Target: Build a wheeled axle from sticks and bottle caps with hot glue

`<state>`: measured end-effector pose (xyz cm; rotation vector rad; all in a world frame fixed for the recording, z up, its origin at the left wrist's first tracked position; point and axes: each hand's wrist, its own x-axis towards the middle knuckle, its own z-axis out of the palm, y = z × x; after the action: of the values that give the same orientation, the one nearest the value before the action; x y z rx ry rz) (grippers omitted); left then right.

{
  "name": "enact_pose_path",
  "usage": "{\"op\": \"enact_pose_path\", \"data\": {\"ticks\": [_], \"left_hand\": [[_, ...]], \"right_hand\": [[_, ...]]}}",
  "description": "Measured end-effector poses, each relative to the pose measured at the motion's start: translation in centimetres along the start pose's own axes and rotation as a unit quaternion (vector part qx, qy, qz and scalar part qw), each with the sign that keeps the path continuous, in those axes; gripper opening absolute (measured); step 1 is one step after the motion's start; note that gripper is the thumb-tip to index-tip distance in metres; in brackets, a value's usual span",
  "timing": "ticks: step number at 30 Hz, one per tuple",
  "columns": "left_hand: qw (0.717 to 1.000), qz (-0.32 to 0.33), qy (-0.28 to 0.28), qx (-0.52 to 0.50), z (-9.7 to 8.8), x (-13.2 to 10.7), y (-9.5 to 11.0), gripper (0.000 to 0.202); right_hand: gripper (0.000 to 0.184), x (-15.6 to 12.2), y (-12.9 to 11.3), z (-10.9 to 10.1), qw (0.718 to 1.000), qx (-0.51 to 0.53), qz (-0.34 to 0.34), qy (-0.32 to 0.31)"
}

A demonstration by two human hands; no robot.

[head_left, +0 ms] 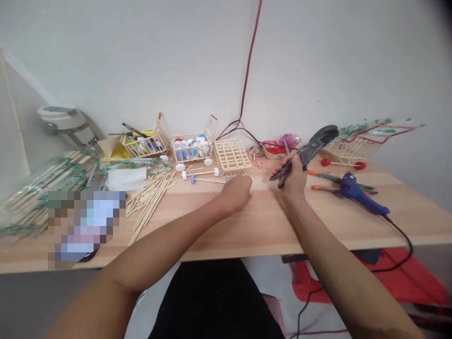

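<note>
Item, right hand [294, 176]: closed firmly around the handles of black cutters [306, 151], their head raised clear of the tabletop [247, 230], apparently so that nothing obstructs the grip. Item, left hand [236, 194]: curled low over the wood; we cannot tell whether it holds anything. A stick axle with bottle-cap wheels [208, 180] lies just beside it. We also list a lattice cage of craft sticks [231, 157] beyond, plus a blue glue gun [363, 193] and orange-handled pliers [339, 181] at right, seemingly kept within the right hand's reach.
</note>
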<state>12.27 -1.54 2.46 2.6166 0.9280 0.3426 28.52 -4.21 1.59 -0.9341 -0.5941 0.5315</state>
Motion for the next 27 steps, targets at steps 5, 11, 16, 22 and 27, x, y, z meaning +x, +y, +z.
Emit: {"op": "enact_pose_path", "data": {"ticks": [5,11,16,22,27], "left_hand": [[0.998,-0.019,-0.056,-0.003,0.2,1.1,0.3,0.015],[0.997,-0.011,-0.061,-0.048,-1.0,0.7,0.2,0.022],[0.988,0.006,-0.092,-0.126,-2.4,-0.3,-0.5,0.016],[0.947,-0.019,0.004,-0.321,-4.7,-3.5,-2.6,0.010],[0.967,-0.074,0.132,-0.206,-5.1,-6.2,-4.0,0.015]], "right_hand": [[0.038,0.3,-0.3,-0.5,0.999,0.000,0.028,0.022],[0.035,0.4,-0.4,-0.4,0.999,-0.020,0.037,0.005],[0.034,0.2,-0.4,-0.4,0.998,-0.048,0.032,0.001],[0.035,-0.1,-0.3,-0.3,0.997,-0.077,0.009,-0.015],[0.032,-0.2,0.1,-0.2,0.996,-0.085,0.026,-0.012]]}}
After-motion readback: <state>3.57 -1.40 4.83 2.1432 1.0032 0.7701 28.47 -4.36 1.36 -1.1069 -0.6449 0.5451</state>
